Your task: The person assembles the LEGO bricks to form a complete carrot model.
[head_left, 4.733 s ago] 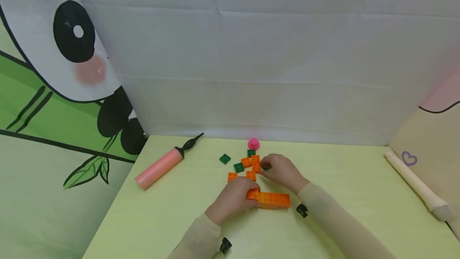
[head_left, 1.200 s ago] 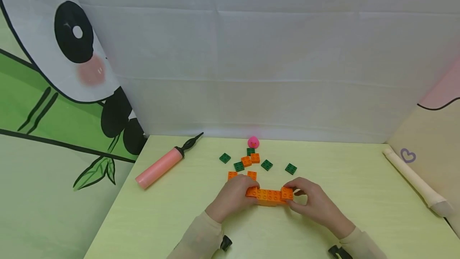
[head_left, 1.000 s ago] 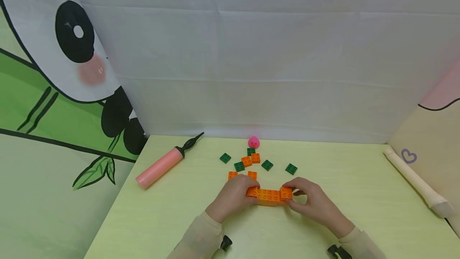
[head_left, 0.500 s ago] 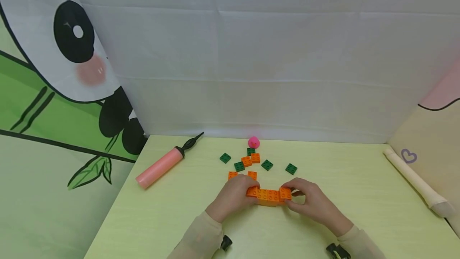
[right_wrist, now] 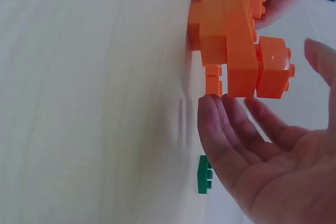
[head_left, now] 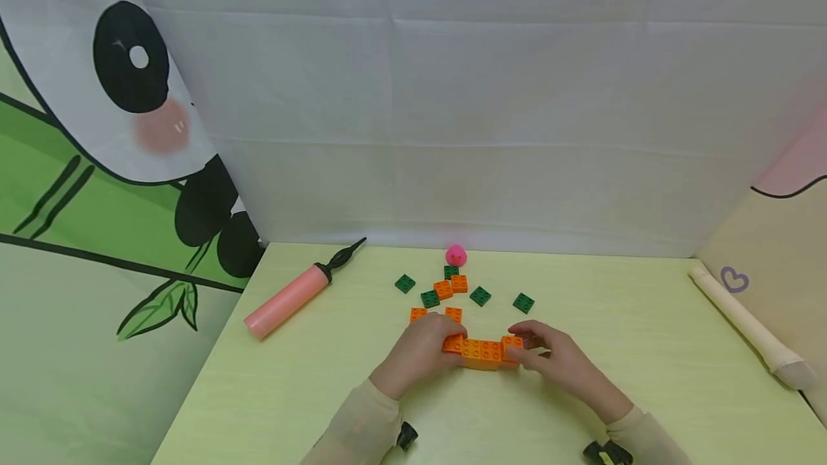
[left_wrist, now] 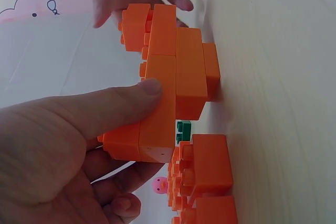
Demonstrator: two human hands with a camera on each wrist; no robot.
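Note:
My left hand [head_left: 420, 350] pinches the left end of a stepped build of orange toy building bricks [head_left: 481, 356], its thumb pressed on the side in the left wrist view. This build widens upward from a smaller bottom brick [left_wrist: 211, 69]. An orange brick [right_wrist: 273, 66] sits raised on its right end, studs up. Around that end my right hand [head_left: 565, 361] is held with fingers spread apart; in the right wrist view a gap shows between the fingers and the bricks. Loose orange bricks [head_left: 454, 315] lie just behind the left hand, partly hidden by it.
Several green bricks [head_left: 480, 296] and more orange bricks [head_left: 443, 290] are scattered behind the hands. A round pink piece with a face [head_left: 456, 255] stands near the wall. A pink hand pump [head_left: 291, 300] lies at the left, a cream roll [head_left: 749, 325] at the right.
My right hand has come forward from the loose bricks to the build's right end, where an orange brick now sits on top. Its fingers have just loosened from that brick. My left hand keeps its hold.

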